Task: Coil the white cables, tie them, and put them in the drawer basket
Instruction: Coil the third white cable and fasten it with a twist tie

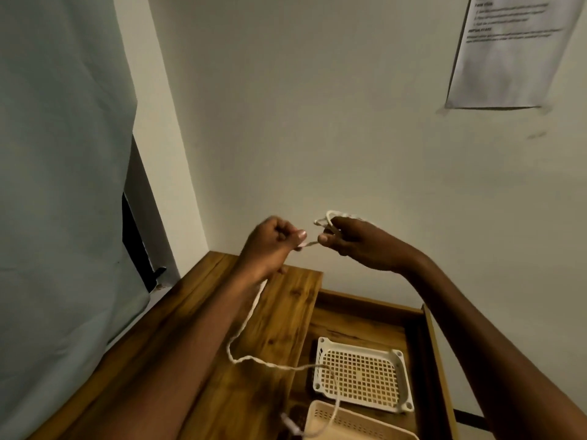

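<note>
Nearest the lens at the bottom of the frame, I see a cream basket (346,420) with the cable's (263,363) plug end dangling beside it. Above it a white grid basket (362,376) sits in the open wooden drawer (432,344). From there the white cable trails left over the wooden surface (241,312) and climbs to mid-frame. My left hand (270,246) has its fingers curled, pinching the cable. My right hand (355,239) grips a small coil of it, loops poking above the fingers. A paper sheet (505,55) hangs on the wall, upper right.
</note>
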